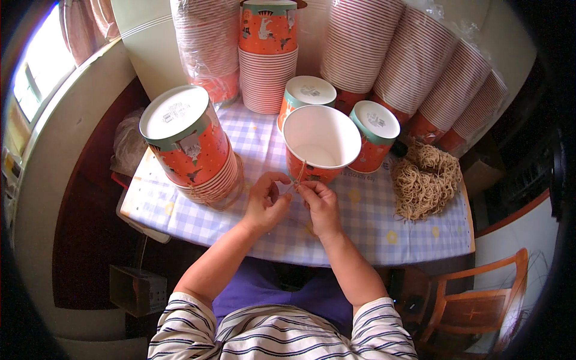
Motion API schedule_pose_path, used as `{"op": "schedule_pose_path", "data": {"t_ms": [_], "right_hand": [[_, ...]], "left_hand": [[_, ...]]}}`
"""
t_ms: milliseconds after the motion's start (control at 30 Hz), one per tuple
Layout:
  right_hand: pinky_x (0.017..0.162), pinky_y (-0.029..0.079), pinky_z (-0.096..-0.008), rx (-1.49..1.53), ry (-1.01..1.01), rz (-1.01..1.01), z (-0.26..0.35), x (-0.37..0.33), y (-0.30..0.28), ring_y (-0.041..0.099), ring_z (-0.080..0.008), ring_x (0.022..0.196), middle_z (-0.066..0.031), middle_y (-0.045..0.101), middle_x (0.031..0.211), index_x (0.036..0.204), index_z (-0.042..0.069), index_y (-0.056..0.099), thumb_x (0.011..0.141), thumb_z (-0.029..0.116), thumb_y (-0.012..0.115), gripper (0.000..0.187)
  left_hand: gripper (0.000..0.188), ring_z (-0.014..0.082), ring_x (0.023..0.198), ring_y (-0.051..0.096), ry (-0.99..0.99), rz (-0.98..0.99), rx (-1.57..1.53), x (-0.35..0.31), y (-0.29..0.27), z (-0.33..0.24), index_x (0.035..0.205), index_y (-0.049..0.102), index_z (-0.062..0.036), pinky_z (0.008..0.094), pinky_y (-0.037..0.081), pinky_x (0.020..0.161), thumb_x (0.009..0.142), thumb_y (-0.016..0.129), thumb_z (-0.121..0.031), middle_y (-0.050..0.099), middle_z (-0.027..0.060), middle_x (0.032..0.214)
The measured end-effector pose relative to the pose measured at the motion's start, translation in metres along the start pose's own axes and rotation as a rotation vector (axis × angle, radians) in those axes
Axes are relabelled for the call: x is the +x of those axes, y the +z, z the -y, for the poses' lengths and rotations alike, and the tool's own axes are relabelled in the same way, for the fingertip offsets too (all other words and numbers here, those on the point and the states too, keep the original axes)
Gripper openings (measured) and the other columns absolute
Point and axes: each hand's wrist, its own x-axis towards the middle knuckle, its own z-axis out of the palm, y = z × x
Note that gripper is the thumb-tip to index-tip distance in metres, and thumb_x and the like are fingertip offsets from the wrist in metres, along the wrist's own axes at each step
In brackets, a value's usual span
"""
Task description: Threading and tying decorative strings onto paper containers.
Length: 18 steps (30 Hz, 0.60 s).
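An open paper tub (pixel 327 141), white inside and orange outside, stands mouth up in front of me. A thin tan string (pixel 302 170) hangs over its near rim. Just in front of that rim, my left hand (pixel 267 201) is closed in a pinch on the string. Close beside it, the fingertips of my right hand (pixel 320 207) are also pinched on the string. The exact crossing of the strands between the fingers is too small to make out. To the left stands an upside-down stack of orange tubs (pixel 195 150), with loose strings around its lower rims.
Two upside-down tubs, one behind (pixel 311 91) and one to the right (pixel 375 123), flank the open tub. A tangled bundle of tan string (pixel 427 187) lies at the table's right. Tall wrapped tub stacks (pixel 363 42) line the back. A wooden chair (pixel 474 300) stands lower right.
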Motion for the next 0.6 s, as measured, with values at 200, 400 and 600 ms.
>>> {"op": "schedule_pose_path", "data": {"t_ms": [200, 400, 600], "right_hand": [[0.073, 0.043, -0.0225, 0.018, 0.029, 0.016, 0.000, 0.001, -0.003, 0.056, -0.0076, 0.078, -0.0013, 0.064, 0.084, 0.090, 0.001, 0.065, 0.086, 0.013, 0.061, 0.013], [0.072, 0.043, -0.0215, 0.054, 0.052, 0.033, 0.001, 0.001, -0.005, 0.056, -0.0071, 0.078, -0.0015, 0.064, 0.084, 0.090, 0.002, 0.065, 0.085, 0.011, 0.062, 0.011], [0.068, 0.042, -0.0195, 0.115, 0.053, 0.015, -0.002, 0.002, -0.005, 0.054, -0.0053, 0.075, 0.0007, 0.063, 0.082, 0.089, 0.003, 0.066, 0.085, 0.011, 0.062, 0.009]], "left_hand": [[0.039, 0.0032, 0.056, 0.042, -0.012, 0.088, -0.104, 0.000, 0.003, 0.001, 0.109, 0.058, -0.0023, 0.0194, 0.036, 0.050, 0.071, 0.066, -0.006, 0.060, 0.0004, 0.084], [0.030, 0.0047, 0.057, 0.046, 0.001, 0.094, 0.021, 0.002, 0.005, -0.002, 0.103, 0.064, -0.0024, 0.0204, 0.039, 0.051, 0.075, 0.070, -0.011, 0.061, 0.0027, 0.083], [0.022, 0.0076, 0.061, 0.054, 0.035, 0.057, 0.087, 0.002, 0.005, -0.007, 0.100, 0.065, -0.0024, 0.0221, 0.045, 0.054, 0.078, 0.068, -0.008, 0.062, 0.0051, 0.081]]}}
